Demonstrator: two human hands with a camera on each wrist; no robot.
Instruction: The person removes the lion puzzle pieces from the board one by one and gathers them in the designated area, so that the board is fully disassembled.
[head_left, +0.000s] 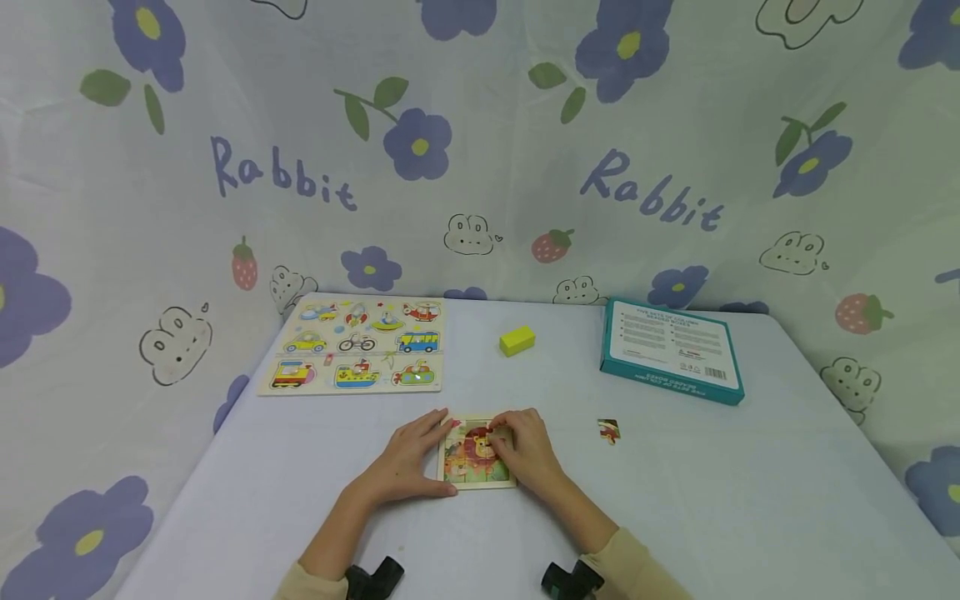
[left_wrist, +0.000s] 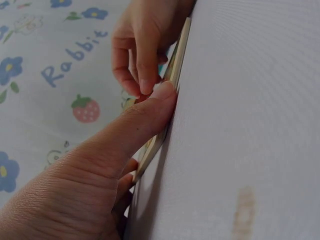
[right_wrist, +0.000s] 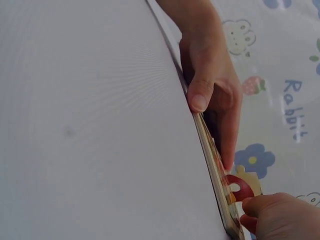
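Note:
A small wooden jigsaw puzzle board (head_left: 477,485) with a lion picture lies in front of me. My left hand (head_left: 405,461) grips its left side, the thumb at the near edge and the fingers toward the far edge. Over the board's right part, my right hand (head_left: 527,450) pinches a puzzle piece (right_wrist: 243,186), yellow and dark red in the right wrist view. That piece stands tilted up from the board; whether its lower edge touches the picture I cannot tell. Another loose puzzle piece (head_left: 609,431) lies on the table to the right.
A vehicle peg puzzle (head_left: 351,343) lies at the back left of the white table (head_left: 675,517). Behind the lion board sits a yellow block (head_left: 517,341). A flat teal box (head_left: 672,351) is at the back right, and a patterned curtain (head_left: 510,150) hangs behind.

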